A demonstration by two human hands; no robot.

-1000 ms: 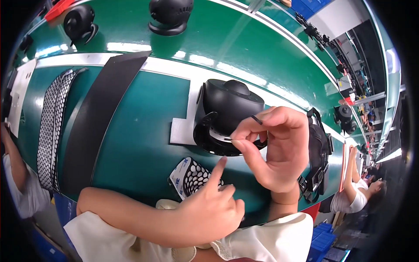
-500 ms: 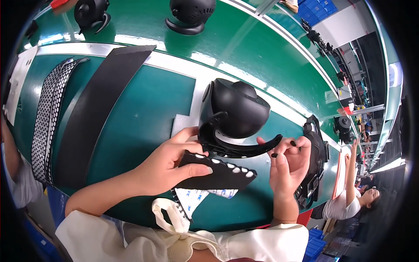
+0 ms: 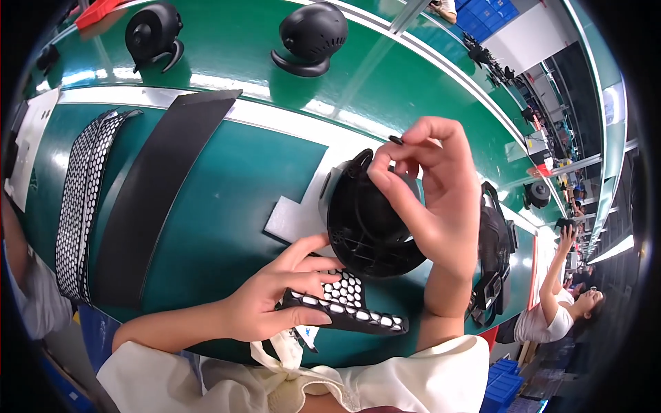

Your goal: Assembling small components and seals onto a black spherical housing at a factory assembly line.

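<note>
The black round shell [image 3: 375,227] is placed on the surface [image 3: 227,199], just past the left hand [image 3: 265,303] and to the left of the right hand [image 3: 437,196]. Its hollow side is turned toward the person, and its long side is tipped, from top left to low right. Its low left edge seems to be touched by a left fingertip, so the left hand looks nearer. Part of the shell is hidden by the right hand; if it is touched there cannot be told.

One dotted sheet [image 3: 345,289] is gripped by the left hand, with its long way running left to right, in front of the shell. If it is one bent piece or two cannot be told. White backing paper [image 3: 308,335] is seen below it. The right hand's fingers are bent toward the thumb, and one small black piece [image 3: 396,140] is seen at a fingertip. If it is pinched or just stuck cannot be told.

One white pad [image 3: 290,219] is seen by the shell. On the left, one long black sheet [image 3: 162,199] is laid beside long dotted strips [image 3: 82,206]. Two more black round machines [image 3: 313,38] are seen at the back.
</note>
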